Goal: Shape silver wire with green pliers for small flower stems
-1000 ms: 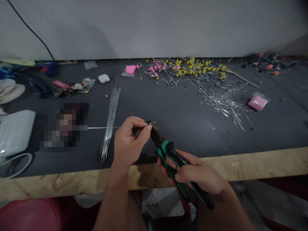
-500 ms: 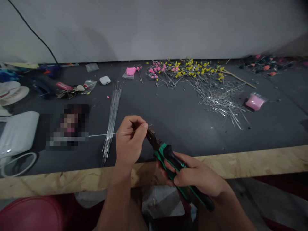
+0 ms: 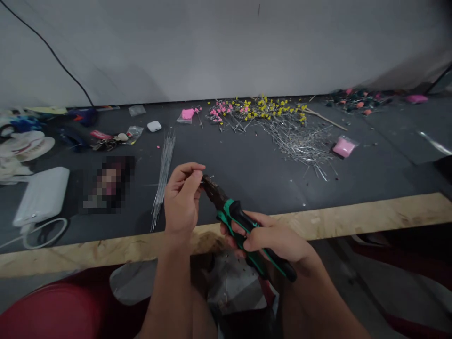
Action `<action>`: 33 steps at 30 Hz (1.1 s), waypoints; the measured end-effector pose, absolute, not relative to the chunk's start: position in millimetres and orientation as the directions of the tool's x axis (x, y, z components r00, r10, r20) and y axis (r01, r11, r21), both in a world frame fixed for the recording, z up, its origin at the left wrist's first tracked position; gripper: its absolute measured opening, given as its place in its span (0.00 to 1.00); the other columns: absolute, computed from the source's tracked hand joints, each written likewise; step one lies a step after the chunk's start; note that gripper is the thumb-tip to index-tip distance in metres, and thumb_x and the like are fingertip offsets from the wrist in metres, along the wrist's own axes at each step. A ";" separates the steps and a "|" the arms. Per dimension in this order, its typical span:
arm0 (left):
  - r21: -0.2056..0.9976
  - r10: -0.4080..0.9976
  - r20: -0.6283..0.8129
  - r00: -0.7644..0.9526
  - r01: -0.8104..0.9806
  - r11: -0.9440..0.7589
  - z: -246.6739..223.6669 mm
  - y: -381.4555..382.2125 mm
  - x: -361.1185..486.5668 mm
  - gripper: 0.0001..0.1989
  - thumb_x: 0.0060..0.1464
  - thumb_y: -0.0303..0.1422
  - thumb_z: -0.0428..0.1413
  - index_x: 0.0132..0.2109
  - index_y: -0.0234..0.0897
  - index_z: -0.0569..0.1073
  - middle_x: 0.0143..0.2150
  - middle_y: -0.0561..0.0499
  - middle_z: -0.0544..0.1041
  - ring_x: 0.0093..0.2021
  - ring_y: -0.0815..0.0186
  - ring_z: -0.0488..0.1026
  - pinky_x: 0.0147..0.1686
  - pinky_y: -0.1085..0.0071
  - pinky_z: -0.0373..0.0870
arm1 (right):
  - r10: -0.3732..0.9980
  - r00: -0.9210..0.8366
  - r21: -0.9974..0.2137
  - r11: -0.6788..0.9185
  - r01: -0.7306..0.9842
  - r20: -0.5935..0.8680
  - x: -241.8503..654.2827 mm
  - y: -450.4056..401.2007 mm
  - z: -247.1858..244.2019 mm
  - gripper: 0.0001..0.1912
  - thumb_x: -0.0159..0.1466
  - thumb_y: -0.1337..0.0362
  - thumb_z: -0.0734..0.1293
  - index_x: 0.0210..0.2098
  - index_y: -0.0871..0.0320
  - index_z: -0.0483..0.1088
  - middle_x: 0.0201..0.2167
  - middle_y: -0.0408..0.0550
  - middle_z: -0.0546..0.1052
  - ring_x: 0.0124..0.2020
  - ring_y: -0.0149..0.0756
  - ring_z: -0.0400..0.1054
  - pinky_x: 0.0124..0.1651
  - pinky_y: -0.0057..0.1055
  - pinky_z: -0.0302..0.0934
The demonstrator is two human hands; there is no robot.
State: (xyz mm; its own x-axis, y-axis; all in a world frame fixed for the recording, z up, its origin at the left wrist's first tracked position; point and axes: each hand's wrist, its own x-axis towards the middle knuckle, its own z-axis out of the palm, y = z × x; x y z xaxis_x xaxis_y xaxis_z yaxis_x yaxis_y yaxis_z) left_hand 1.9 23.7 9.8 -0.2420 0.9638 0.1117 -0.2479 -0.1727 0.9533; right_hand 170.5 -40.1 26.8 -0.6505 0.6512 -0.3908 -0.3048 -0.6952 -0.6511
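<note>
My right hand grips green-and-black pliers, their dark jaws pointing up and to the left. Right at the jaw tips, my left hand pinches a thin metal wire between thumb and fingers. A small bit of the wire shows beside the jaws; its long part is very faint on the left. Whether the jaws bite on the wire cannot be made out. To the left of my left hand lies a bundle of straight wires on the dark tabletop.
Behind lies a heap of wire pieces among yellow-tipped stems and pink-tipped stems. A pink packet sits right of it. On the left are a white power bank, a white case and keys. The table has a wooden front edge.
The view has shifted, so the table contents sit differently in the frame. Both hands remain together at the plier jaws. The long wire, plain before across the left side, is now barely visible.
</note>
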 end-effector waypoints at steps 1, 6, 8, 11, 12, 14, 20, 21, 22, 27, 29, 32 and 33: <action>0.956 0.969 0.137 -0.204 -0.230 -0.183 9.4 22.9 -0.3 0.02 0.49 0.29 0.57 0.32 0.40 0.75 0.26 0.56 0.69 0.23 0.76 0.64 0.23 0.81 0.64 | 0.659 -0.649 -0.639 -0.694 -0.332 -0.379 172.0 -41.3 27.4 0.10 0.44 0.74 0.66 0.26 0.58 0.64 0.31 0.45 0.67 0.32 0.32 0.60 0.32 0.28 0.54; 0.953 0.975 0.218 -0.027 -0.211 -0.219 10.6 17.3 -11.8 0.07 0.45 0.29 0.58 0.35 0.41 0.76 0.30 0.54 0.72 0.29 0.72 0.69 0.31 0.75 0.71 | 0.685 -0.666 -0.572 -0.685 -0.452 -0.294 180.0 -50.6 28.2 0.10 0.45 0.75 0.67 0.25 0.60 0.63 0.36 0.47 0.69 0.34 0.32 0.61 0.31 0.27 0.56; 0.952 0.978 0.211 0.002 -0.229 -0.205 12.8 15.1 -14.4 0.08 0.43 0.30 0.60 0.35 0.41 0.75 0.31 0.53 0.72 0.30 0.71 0.70 0.32 0.73 0.72 | 0.670 -0.689 -0.555 -0.697 -0.455 -0.277 182.1 -54.1 28.9 0.10 0.45 0.75 0.67 0.25 0.60 0.63 0.36 0.48 0.69 0.34 0.32 0.62 0.31 0.27 0.56; 0.937 0.980 0.201 0.006 -0.293 -0.190 15.9 13.3 -14.1 0.09 0.41 0.35 0.63 0.33 0.42 0.73 0.29 0.54 0.69 0.28 0.71 0.69 0.30 0.74 0.72 | 0.646 -0.721 -0.537 -0.712 -0.453 -0.249 183.3 -58.1 31.7 0.10 0.44 0.75 0.67 0.25 0.60 0.63 0.36 0.49 0.68 0.34 0.33 0.62 0.30 0.27 0.56; 0.929 0.979 0.201 0.013 -0.319 -0.187 16.4 12.9 -12.5 0.12 0.40 0.37 0.65 0.32 0.43 0.72 0.28 0.55 0.67 0.27 0.72 0.69 0.28 0.74 0.71 | 0.641 -0.728 -0.527 -0.717 -0.456 -0.242 183.2 -59.1 33.1 0.10 0.44 0.75 0.67 0.25 0.60 0.62 0.36 0.50 0.68 0.34 0.33 0.61 0.30 0.27 0.56; 0.915 0.978 0.204 0.033 -0.360 -0.179 16.7 12.3 -6.8 0.16 0.38 0.42 0.66 0.32 0.44 0.70 0.28 0.56 0.65 0.25 0.72 0.67 0.24 0.75 0.68 | 0.638 -0.735 -0.499 -0.726 -0.474 -0.230 182.6 -60.6 36.5 0.11 0.43 0.75 0.67 0.24 0.60 0.62 0.37 0.50 0.68 0.34 0.33 0.61 0.30 0.27 0.55; 0.886 0.965 0.209 -0.160 -0.387 -0.256 18.6 11.4 25.1 0.15 0.46 0.46 0.61 0.33 0.44 0.65 0.30 0.58 0.67 0.25 0.72 0.67 0.27 0.72 0.69 | 0.665 -0.718 -0.469 -0.712 -0.523 -0.207 177.5 -57.0 45.1 0.09 0.43 0.75 0.66 0.23 0.59 0.63 0.35 0.50 0.68 0.35 0.34 0.61 0.29 0.27 0.55; 0.881 0.947 0.202 -0.249 -0.377 -0.287 19.3 12.1 30.5 0.14 0.46 0.43 0.61 0.32 0.43 0.65 0.30 0.58 0.68 0.25 0.73 0.68 0.28 0.72 0.69 | 0.675 -0.706 -0.469 -0.705 -0.532 -0.214 176.3 -55.4 45.4 0.09 0.42 0.75 0.65 0.23 0.59 0.63 0.35 0.50 0.68 0.35 0.34 0.61 0.29 0.27 0.55; 0.879 0.924 0.198 -0.328 -0.358 -0.315 19.8 13.2 35.4 0.13 0.45 0.41 0.62 0.31 0.43 0.65 0.29 0.58 0.68 0.26 0.73 0.67 0.28 0.73 0.69 | 0.689 -0.691 -0.471 -0.695 -0.543 -0.220 174.9 -53.7 45.3 0.09 0.42 0.75 0.65 0.23 0.59 0.63 0.35 0.50 0.68 0.34 0.34 0.61 0.29 0.27 0.56; 0.913 0.786 0.242 -0.568 -0.140 -0.383 16.9 21.5 50.2 0.09 0.44 0.34 0.62 0.30 0.39 0.69 0.26 0.58 0.70 0.28 0.74 0.70 0.31 0.75 0.69 | 0.746 -0.621 -0.487 -0.646 -0.588 -0.239 166.8 -46.1 39.0 0.09 0.43 0.74 0.64 0.24 0.58 0.63 0.35 0.49 0.70 0.32 0.33 0.63 0.28 0.27 0.57; 0.927 0.733 0.295 -0.613 -0.001 -0.374 13.0 24.2 51.8 0.07 0.45 0.33 0.62 0.30 0.38 0.71 0.27 0.57 0.72 0.29 0.73 0.71 0.33 0.74 0.70 | 0.764 -0.588 -0.502 -0.630 -0.592 -0.265 163.9 -43.1 35.2 0.09 0.43 0.74 0.64 0.24 0.58 0.63 0.33 0.47 0.71 0.31 0.32 0.63 0.28 0.27 0.58; 0.917 0.687 0.388 -0.614 0.187 -0.351 6.2 26.6 51.2 0.04 0.48 0.32 0.61 0.31 0.37 0.74 0.29 0.56 0.76 0.30 0.72 0.73 0.33 0.74 0.70 | 0.777 -0.558 -0.541 -0.614 -0.574 -0.290 162.0 -38.5 29.9 0.09 0.45 0.74 0.65 0.25 0.58 0.63 0.33 0.45 0.71 0.30 0.31 0.63 0.29 0.27 0.59; 0.910 0.686 0.412 -0.600 0.238 -0.339 3.9 26.9 50.3 0.04 0.48 0.32 0.61 0.31 0.37 0.75 0.29 0.55 0.76 0.30 0.72 0.73 0.33 0.74 0.70 | 0.781 -0.551 -0.555 -0.609 -0.567 -0.294 162.2 -37.1 28.4 0.08 0.46 0.74 0.65 0.26 0.58 0.64 0.33 0.45 0.71 0.30 0.31 0.63 0.29 0.27 0.59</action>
